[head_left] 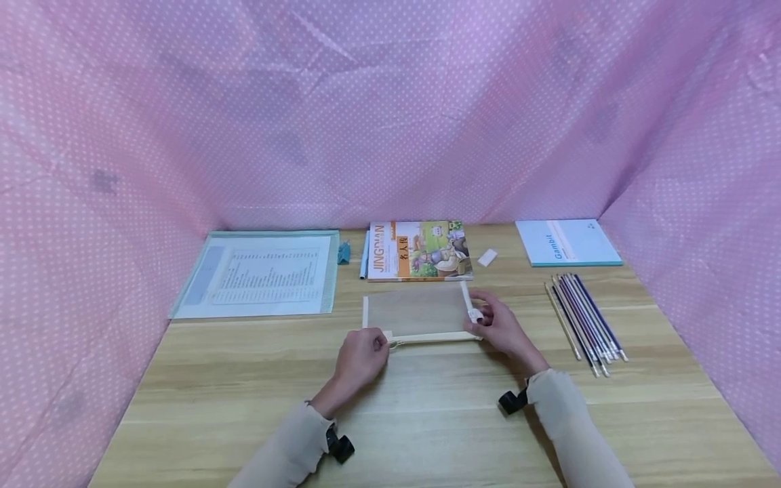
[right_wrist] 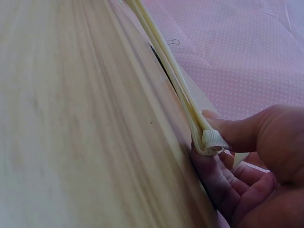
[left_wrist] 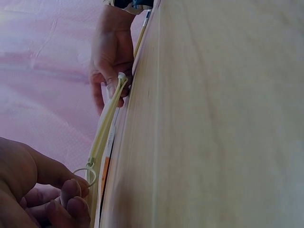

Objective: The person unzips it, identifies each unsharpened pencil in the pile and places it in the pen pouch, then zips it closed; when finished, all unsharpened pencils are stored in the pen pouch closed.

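Left of the illustrated book: document folder. In front of the book's left edge, on the wearer's side: left hand, thumb and fingers pinched at the left end of the pouch, against the pull ring; cannot tell whether on ring or on fabric. Directly in front of the book: pouch, spanning from hand to hand, long axis left to right, roughly parallel to the book's near edge. Zip along the side farther from the book; ring end nearer the left hand. Appearance: flat, rectangular, sheer greyish-beige panel, cream trim, zip tapes apparently parted. Just right of the book: white eraser. In front of the book's right edge and slightly beyond: right hand, thumb and fingers clamped on the pouch's right end. Farther right of the book: light-blue workbook; in front, pencils.
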The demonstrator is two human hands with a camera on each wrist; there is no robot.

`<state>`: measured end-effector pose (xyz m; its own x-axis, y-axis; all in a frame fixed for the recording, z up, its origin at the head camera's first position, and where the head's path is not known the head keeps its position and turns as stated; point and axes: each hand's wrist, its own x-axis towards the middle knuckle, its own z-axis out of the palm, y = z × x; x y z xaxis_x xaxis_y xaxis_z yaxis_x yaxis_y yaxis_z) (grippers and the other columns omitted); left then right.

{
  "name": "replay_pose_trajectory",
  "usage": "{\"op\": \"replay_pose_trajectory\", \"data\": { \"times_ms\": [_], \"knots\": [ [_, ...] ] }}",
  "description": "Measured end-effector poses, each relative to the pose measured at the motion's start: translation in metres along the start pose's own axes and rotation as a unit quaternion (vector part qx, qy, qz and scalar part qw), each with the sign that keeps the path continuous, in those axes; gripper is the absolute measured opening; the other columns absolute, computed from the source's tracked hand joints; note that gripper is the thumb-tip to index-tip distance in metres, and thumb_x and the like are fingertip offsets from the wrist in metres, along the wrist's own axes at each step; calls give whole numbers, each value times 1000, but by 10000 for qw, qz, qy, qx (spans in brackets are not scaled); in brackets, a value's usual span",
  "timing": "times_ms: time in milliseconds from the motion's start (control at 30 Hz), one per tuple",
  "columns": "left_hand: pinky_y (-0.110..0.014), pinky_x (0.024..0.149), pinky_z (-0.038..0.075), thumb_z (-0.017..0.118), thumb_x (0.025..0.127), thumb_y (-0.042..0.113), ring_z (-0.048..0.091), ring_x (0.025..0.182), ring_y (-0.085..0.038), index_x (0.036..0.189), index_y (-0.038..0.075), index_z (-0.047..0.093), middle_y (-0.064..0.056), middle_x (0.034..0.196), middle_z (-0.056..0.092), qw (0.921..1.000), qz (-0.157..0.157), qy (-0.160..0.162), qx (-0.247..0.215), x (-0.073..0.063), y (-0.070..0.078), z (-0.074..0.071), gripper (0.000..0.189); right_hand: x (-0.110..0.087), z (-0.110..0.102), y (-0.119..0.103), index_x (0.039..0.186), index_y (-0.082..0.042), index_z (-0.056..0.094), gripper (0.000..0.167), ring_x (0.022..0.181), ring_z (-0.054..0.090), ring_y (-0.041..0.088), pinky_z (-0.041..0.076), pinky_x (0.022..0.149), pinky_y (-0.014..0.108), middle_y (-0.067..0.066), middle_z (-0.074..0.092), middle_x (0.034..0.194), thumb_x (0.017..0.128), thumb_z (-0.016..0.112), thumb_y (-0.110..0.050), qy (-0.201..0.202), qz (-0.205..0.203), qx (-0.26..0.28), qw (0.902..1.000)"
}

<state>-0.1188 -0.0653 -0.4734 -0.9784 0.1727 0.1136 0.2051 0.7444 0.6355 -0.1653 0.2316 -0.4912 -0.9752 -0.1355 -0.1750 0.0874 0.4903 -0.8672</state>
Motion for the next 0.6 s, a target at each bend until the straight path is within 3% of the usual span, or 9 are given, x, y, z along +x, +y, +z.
{"op": "replay_pose_trajectory", "data": {
  "times_ms": [100,333,600],
  "knots": [
    [-17,49,41,68,83,0,49,52,-5,73,6,70,-4,64,67,10000,-5,51,-43,-2,-4,-4,12,0,0,1,149,-7,40,67,98,63,23,54,78,25,26,63,122,90,70,-4,-11,51,40,10000],
    [-17,48,39,68,85,2,49,51,-7,76,6,72,-2,63,64,9990,-411,-29,-177,-5,-16,-14,11,0,1,-1,149,-6,39,67,97,63,21,53,75,22,27,63,121,90,69,-4,-38,77,55,9999],
    [-18,49,40,68,84,1,50,54,-8,76,5,72,-3,64,65,9985,-474,2,-259,-10,-31,-24,10,-2,0,-2,149,-4,39,68,95,61,21,52,73,21,28,63,118,89,71,-3,-33,-158,109,9998]
  ]
}}
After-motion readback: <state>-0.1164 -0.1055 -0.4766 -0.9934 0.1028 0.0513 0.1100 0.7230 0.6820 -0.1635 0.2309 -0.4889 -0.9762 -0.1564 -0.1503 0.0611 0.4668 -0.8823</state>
